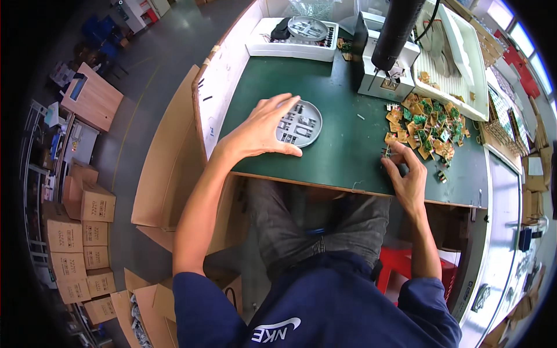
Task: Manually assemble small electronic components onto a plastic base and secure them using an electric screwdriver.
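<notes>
A round grey fixture plate (304, 132) with rows of metal-looking slots lies on the green tabletop (339, 156). My left hand (260, 129) curves round its left edge, fingers at the far side and thumb at the near side. Close to the table's front edge, my right hand (409, 177) pinches a small circuit board (386, 152) between thumb and forefinger; the fingers partly cover it. Just beyond that hand spreads a heap of small circuit boards (426, 130), tan and green. One loose board (442, 176) lies to the right of the hand.
A white machine (387, 78) with a black cylinder (397, 35) stands at the back. Behind left, a white foam tray (290, 49) carries another round plate (307, 28). A foam box (458, 55) holding gloves sits at the far right. A raised white board (223, 75) borders the table's left.
</notes>
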Motion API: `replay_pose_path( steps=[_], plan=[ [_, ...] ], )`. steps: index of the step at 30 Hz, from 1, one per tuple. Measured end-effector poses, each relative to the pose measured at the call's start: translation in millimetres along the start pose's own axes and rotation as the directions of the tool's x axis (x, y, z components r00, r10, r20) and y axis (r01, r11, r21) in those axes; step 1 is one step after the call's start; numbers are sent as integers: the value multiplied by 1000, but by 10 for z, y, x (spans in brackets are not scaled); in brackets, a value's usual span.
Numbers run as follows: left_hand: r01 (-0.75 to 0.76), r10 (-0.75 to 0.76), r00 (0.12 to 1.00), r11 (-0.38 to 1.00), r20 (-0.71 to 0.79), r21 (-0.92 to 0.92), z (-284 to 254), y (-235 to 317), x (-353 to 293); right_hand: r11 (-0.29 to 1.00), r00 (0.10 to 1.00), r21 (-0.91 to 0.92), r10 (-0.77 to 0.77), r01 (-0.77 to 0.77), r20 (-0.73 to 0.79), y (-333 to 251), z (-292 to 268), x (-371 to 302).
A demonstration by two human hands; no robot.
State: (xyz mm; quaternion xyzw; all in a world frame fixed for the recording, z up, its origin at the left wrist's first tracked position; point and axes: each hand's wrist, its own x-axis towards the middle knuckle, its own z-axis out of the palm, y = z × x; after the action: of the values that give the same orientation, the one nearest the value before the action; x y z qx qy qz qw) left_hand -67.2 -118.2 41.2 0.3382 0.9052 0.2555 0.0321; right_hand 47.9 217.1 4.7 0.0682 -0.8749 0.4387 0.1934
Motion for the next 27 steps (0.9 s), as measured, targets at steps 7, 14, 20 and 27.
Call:
replay_pose_path(
  steps=[7,14,20,27],
  plan=[
    [411,-364,906,878,-215,245,174,627,-124,999,999,26,37,-36,-5,10,-7,-34],
    [263,-269,962,870,45,-417,159,825,-138,1000,1000,-17,11,-11,-3,-21,-42,-14],
    [-167,167,986,984,14,56,2,557,286,1000,998,9,20,-21,56,-56,-57,-9],
    [-378,420,833,907,361,-186,302,543,697,999,998,23,27,-28,52,-32,-68,-14]
  ],
)
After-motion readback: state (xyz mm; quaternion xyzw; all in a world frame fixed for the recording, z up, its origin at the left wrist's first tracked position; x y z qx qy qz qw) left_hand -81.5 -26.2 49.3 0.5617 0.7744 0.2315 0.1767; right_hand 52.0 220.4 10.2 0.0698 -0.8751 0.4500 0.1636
